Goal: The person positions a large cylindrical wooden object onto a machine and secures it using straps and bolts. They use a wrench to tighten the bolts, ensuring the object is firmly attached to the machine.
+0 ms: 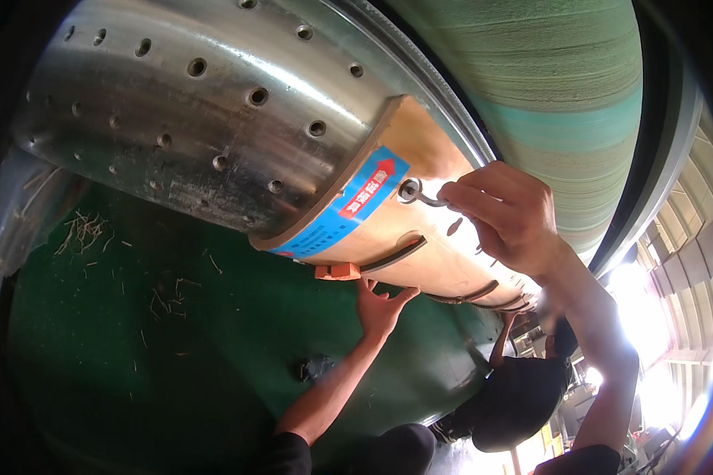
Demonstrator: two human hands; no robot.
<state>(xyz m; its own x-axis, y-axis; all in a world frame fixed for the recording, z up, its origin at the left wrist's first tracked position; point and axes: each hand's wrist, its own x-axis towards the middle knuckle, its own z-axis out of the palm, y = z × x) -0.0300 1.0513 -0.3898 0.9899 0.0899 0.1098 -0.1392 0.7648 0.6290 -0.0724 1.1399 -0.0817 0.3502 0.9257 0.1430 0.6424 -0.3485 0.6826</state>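
A curved wooden die board (pixel 444 237) with a blue and red label lies against a steel cylinder drilled with several holes. My right hand (pixel 507 214) is closed on a dark hex key (pixel 434 201), whose far end reaches a round metal fitting (pixel 409 191) in the board. Below, my left hand (pixel 380 305) is against the board's lower edge, fingers and thumb spread apart, touching it near an orange rubber block (pixel 338 271). Some of its fingertips are hidden by the edge. Dark curved strips (pixel 394 255) are set into the board.
The steel cylinder (pixel 174 103) fills the upper left. A large green roller (pixel 554 95) runs close along the right of the board. Another person (pixel 523 396) in dark clothes crouches at the board's far end. Scraps (pixel 85 231) litter the green surface below.
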